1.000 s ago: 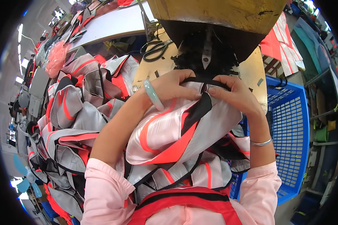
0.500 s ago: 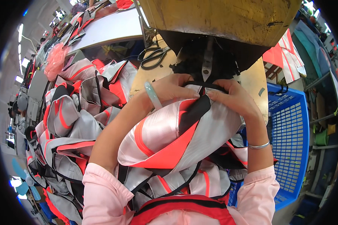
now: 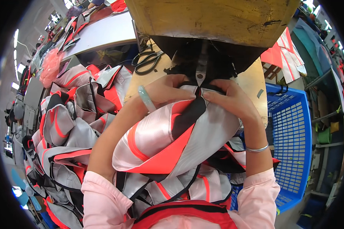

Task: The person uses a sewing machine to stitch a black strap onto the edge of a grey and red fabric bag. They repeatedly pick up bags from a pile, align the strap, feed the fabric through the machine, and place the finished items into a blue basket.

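And here, just below the pointed grey metal tool (image 3: 200,73) of the big scuffed yellow machine housing (image 3: 218,19), a silver-grey fabric piece with coral-red stripes and black trim (image 3: 160,131) is held, its bulk hanging toward the near side. Its far black edge is gripped on the left by the left hand (image 3: 167,91) and on the right by the right hand (image 3: 233,98), both closed in narrow pinches, thumbs near each other. Work on this piece looks under way, not finished; whether the edge is touched by the tip cannot be told. At left, a tumbled heap of similar striped pieces (image 3: 82,131) is seen; whether those are done or waiting isn't shown. Black-handled scissors (image 3: 147,63) are left lying on the tan wooden desk (image 3: 156,74).
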Motion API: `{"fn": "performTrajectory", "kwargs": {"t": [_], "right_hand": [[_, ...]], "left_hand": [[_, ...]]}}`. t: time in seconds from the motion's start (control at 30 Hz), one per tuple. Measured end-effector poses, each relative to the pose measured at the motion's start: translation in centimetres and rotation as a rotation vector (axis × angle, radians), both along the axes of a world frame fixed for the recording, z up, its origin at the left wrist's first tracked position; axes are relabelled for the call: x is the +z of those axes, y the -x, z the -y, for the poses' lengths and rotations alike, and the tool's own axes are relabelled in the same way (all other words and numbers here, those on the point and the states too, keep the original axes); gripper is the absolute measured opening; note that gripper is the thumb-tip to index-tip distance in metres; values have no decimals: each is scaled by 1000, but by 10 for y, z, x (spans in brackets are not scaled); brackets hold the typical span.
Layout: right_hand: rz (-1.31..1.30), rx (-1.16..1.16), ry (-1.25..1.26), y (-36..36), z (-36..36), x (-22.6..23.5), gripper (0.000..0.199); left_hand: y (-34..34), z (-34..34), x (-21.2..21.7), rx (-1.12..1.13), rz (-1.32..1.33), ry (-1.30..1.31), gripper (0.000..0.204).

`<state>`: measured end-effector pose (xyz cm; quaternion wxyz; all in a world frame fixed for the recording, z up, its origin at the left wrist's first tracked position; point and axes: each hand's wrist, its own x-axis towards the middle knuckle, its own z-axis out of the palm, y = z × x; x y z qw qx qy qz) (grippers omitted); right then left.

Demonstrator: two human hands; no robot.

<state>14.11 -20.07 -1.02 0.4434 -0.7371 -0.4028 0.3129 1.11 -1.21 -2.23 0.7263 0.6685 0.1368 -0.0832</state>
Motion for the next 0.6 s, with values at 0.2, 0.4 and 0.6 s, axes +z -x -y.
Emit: {"fn": "performTrajectory", "kwargs": {"t": [0.2, 0.4, 0.6], "right_hand": [[34, -40, 3, 4, -1, 4, 58], [-39, -11, -8, 5, 11, 5, 44], [94, 58, -158, 44, 94, -42, 24]], "left_hand": [[0, -1, -2, 12, 32, -33, 43], [4, -4, 2, -9, -15, -134, 35], [38, 36, 7, -202, -17, -379, 35]]}}
